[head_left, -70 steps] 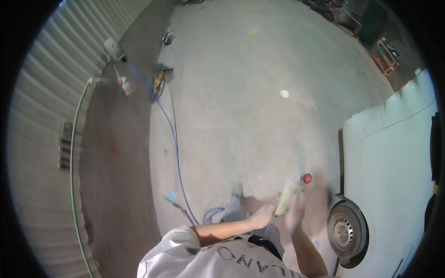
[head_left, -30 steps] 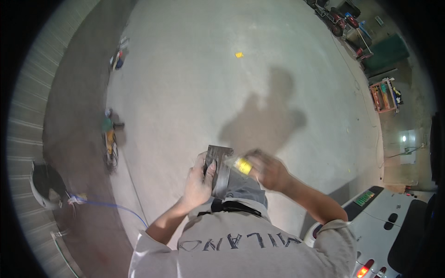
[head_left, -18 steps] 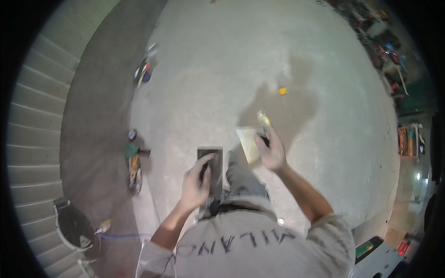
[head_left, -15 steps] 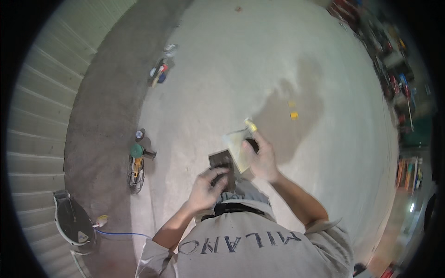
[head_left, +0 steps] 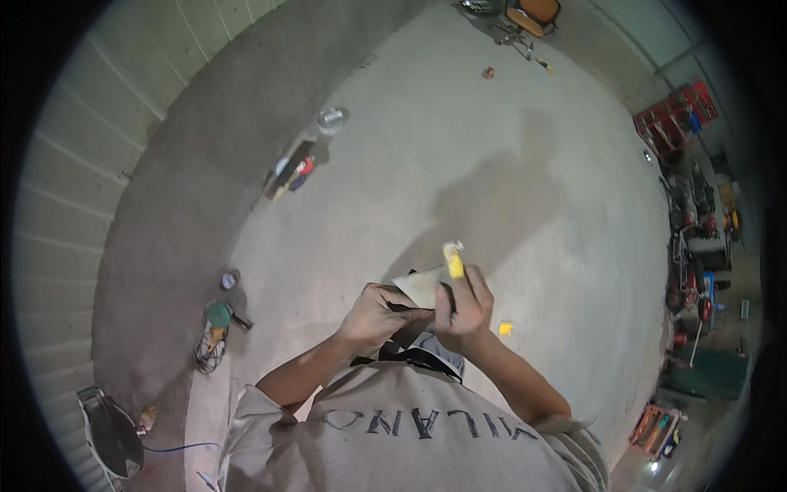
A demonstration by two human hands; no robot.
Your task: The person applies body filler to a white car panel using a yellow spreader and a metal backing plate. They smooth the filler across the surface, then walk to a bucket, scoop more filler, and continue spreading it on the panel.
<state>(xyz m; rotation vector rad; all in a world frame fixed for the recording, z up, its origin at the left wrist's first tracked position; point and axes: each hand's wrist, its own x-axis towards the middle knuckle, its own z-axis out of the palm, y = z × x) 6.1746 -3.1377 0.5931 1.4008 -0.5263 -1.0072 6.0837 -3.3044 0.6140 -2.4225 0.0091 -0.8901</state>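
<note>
My left hand (head_left: 375,316) is closed on a dark, flat metal plate (head_left: 407,334), low in front of my body, thumb across it. My right hand (head_left: 464,316) grips a pale, flat scraper (head_left: 416,285) with a dark part under the fingers; its blade lies over the dark plate, close against my left fingers, though whether they touch is hard to tell. Sticking up from my right fingers is a small yellow tube-like thing (head_left: 453,261) with a crumpled whitish end. My grey shirt and trousers show below both hands.
A corded green-and-yellow grinder (head_left: 217,324) lies on the floor at left, beside a ribbed wall (head_left: 74,205). Farther forward are a tin (head_left: 329,120) and several small tools (head_left: 291,172). A red rack (head_left: 680,115), machinery and an orange tool crate (head_left: 656,430) line the right side.
The view has swung around, so the white van is out of sight and the far chair shows. My hands have come together, bringing the pale scraper over the dark plate.
</note>
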